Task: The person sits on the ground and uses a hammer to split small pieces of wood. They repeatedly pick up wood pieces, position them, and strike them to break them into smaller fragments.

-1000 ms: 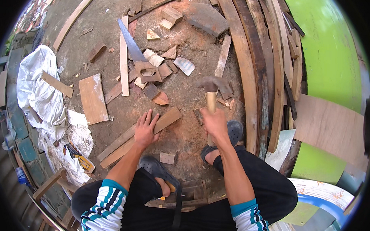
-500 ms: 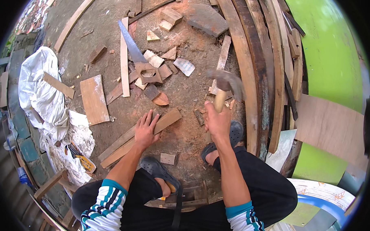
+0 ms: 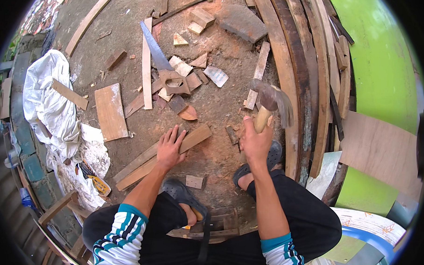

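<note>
My left hand [image 3: 170, 149] lies with spread fingers on two narrow lengths of wood [image 3: 196, 137] that rest side by side, slanting across the ground. In my right hand [image 3: 257, 145] is a claw hammer [image 3: 270, 96], gripped by its wooden handle with the dark metal head raised above the ground. A small wood block [image 3: 194, 182] sits between my feet, near my left shoe. Beyond my hands a hand saw [image 3: 156, 49] with a wooden handle lies among offcuts.
Long boards [image 3: 280, 55] are stacked along the right, beside a green panel [image 3: 373, 58] and a plywood sheet [image 3: 379, 152]. A grey slab [image 3: 241, 22] lies farther off. At left are a white sack [image 3: 47, 94] and a flat wood piece [image 3: 111, 112].
The hammer and my right hand have shifted slightly right and nearer, the head tilting to the right. My left hand keeps its place on the wood.
</note>
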### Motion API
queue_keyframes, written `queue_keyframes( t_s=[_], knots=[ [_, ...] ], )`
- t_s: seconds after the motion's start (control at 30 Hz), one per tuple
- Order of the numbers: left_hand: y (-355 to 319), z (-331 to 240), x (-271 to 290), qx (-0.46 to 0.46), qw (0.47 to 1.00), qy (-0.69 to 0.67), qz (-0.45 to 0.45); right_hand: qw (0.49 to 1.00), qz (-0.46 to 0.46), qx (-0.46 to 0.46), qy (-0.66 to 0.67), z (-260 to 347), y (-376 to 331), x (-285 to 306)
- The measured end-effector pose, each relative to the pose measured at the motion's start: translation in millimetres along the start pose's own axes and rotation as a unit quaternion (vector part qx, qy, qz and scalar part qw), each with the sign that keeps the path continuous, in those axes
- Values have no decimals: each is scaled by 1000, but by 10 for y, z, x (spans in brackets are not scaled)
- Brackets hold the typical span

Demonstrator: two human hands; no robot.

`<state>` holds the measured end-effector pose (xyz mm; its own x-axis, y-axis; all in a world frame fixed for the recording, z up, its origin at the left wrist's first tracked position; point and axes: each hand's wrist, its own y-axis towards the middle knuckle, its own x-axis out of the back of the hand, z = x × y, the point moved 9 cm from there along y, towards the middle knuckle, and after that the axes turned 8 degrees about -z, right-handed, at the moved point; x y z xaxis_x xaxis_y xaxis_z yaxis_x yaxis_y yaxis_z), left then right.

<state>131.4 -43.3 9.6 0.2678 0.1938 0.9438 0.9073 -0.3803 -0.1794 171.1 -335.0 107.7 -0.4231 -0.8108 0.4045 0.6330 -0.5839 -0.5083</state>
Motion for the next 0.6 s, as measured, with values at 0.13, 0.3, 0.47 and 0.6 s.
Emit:
queue_keyframes(
  t_s=[0.13, 0.3, 0.47, 0.6],
  knots=[
    [99, -27, 14, -6, 1000, -4, -4, 973, 73, -15, -218, -884, -138, -309],
    [28, 2, 16, 2, 1000, -2, 1, 968, 120, -48, -217, -103, -126, -326],
    [12, 7, 19, 0, 1000, -2, 6, 997, 35, 13, -71, 224, -46, -213],
    [54, -29, -22, -10, 1000, 1, -7, 963, 151, -119, -190, -694, 24, -443]
  ],
)
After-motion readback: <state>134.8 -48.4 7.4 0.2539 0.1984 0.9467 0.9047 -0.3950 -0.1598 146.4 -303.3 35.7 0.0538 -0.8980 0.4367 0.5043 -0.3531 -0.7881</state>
